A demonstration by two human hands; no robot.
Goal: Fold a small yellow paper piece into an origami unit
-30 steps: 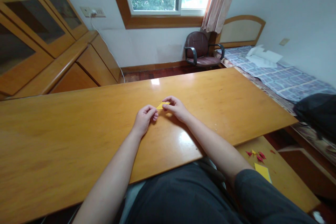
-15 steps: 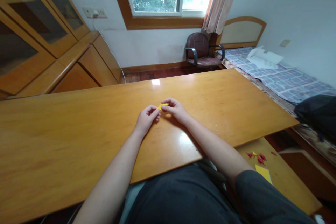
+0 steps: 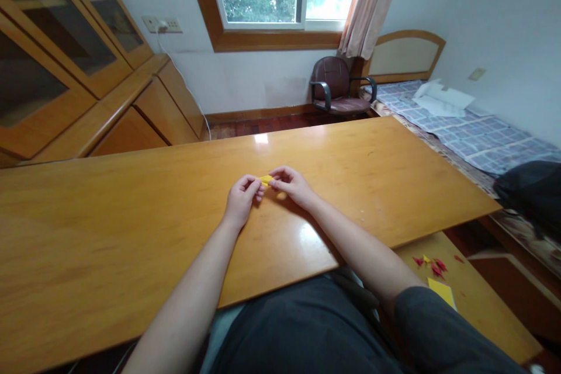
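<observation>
A small piece of folded yellow paper [image 3: 266,180] is held just above the wooden table [image 3: 131,216]. My left hand [image 3: 242,197] pinches its left end between thumb and forefinger. At its right end, the thumb and fingers of my right hand [image 3: 293,185] close on the paper. Both ends of the paper are partly covered by my fingertips, and its exact folded form is too small to make out.
On a lower board [image 3: 477,298] at the right lie several small red and yellow folded paper pieces [image 3: 437,267] and a yellow paper stack [image 3: 442,292]. An office chair [image 3: 335,85] stands beyond the table. A bed [image 3: 473,128] with a black bag [image 3: 532,190] is at right.
The yellow paper has turned and shifted slightly left; less of its pointed right end shows. My left hand has moved a little to the left, and both hands keep their hold.
</observation>
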